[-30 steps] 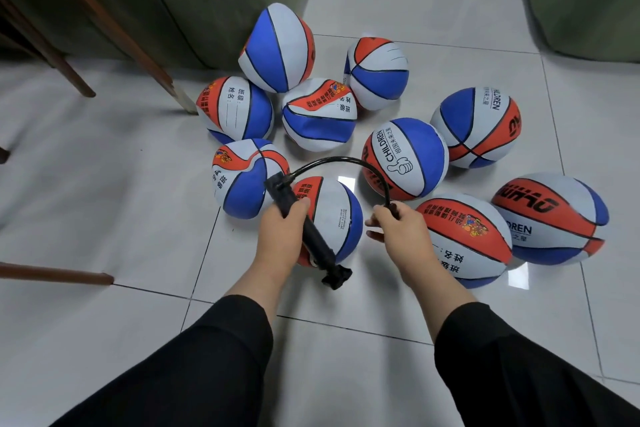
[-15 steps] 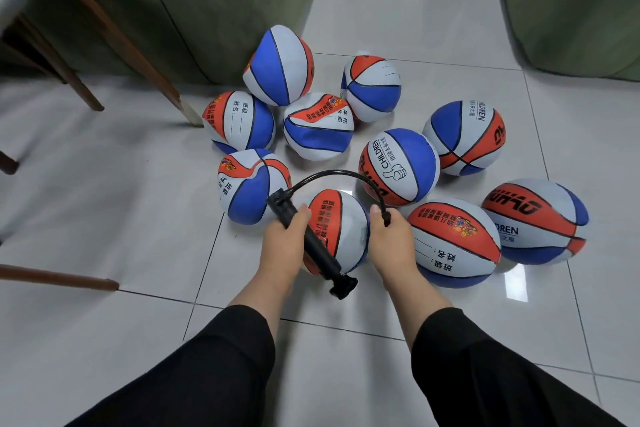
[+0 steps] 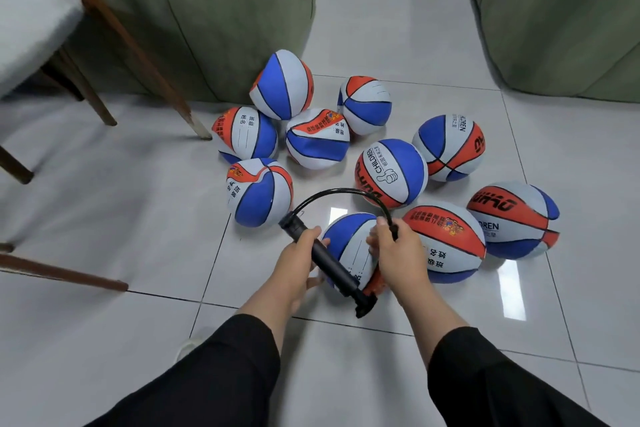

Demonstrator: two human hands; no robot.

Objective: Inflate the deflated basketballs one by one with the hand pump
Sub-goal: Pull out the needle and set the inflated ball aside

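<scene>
A: Layout?
B: Tiled floor (image 3: 104, 218), ten basketballs (image 3: 391, 173) clustered by the green sofa (image 3: 225, 28). Nearest ball (image 3: 349, 246) sits between both hands.
A: Pump?
B: Left hand (image 3: 298, 267) fingers wrapped around pump (image 3: 325, 260) barrel. Right hand (image 3: 398, 256) pinches hose (image 3: 339, 192) end at the ball.
</scene>
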